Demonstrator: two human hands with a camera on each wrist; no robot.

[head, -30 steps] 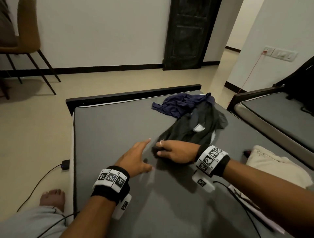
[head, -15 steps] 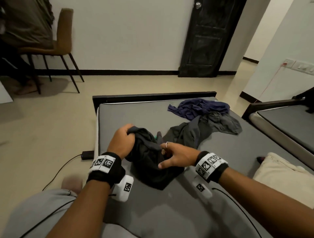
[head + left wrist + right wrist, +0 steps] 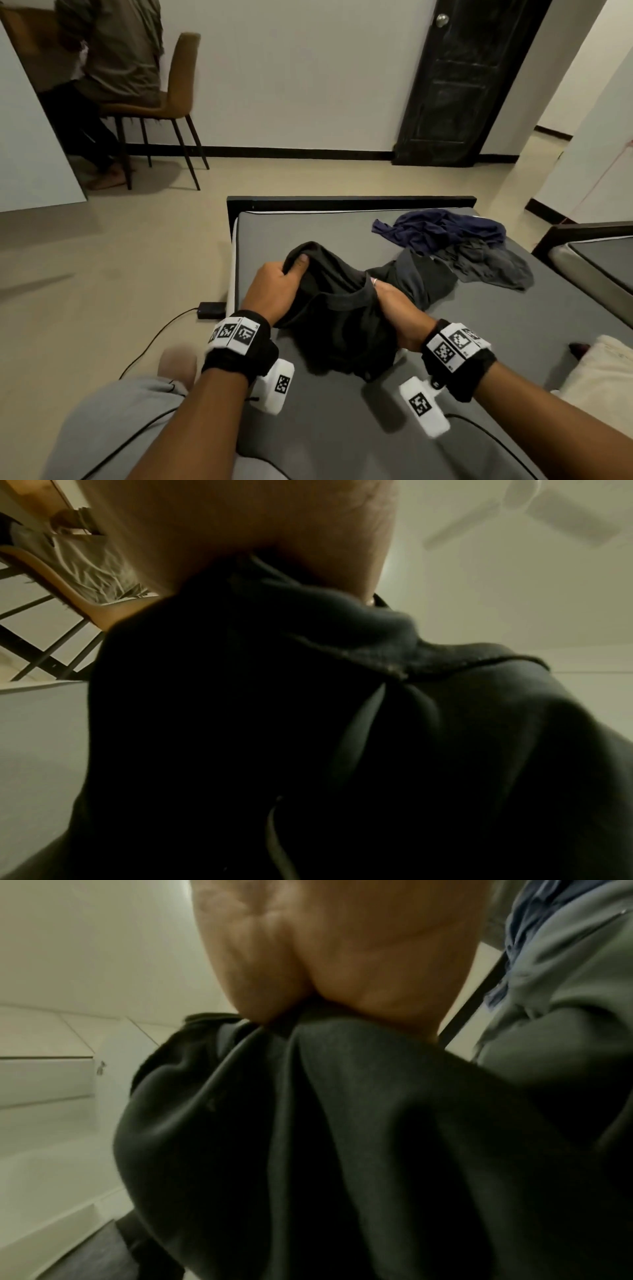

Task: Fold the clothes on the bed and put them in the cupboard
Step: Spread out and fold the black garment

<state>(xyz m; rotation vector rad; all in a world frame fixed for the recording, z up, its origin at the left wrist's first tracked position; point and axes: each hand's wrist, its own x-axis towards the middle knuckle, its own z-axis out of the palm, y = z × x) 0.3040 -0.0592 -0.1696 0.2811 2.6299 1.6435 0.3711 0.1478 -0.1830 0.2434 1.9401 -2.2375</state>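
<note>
A dark grey garment [image 3: 337, 318] hangs bunched between both hands just above the grey bed [image 3: 325, 438]. My left hand [image 3: 277, 291] grips its upper left edge, thumb over the cloth. My right hand [image 3: 394, 308] grips the right side, its fingers buried in the folds. The same dark cloth [image 3: 342, 737] fills the left wrist view below my left hand [image 3: 257, 528]. In the right wrist view the garment [image 3: 342, 1137] drops from my right hand [image 3: 335, 961]. A navy garment [image 3: 442, 229] and a grey garment [image 3: 486, 263] lie crumpled at the bed's far right.
A cream pillow [image 3: 603, 380] lies at the bed's right edge. A second bed [image 3: 596, 260] stands to the right. On the floor to the left lies a black adapter [image 3: 210, 310] with a cable. A person sits on a brown chair [image 3: 161, 102] far left; a dark door [image 3: 469, 78] behind.
One second ago my hands lay on the bed by the clothes. Since then both took hold of the dark garment and raised it toward me. The head view has tilted up.
</note>
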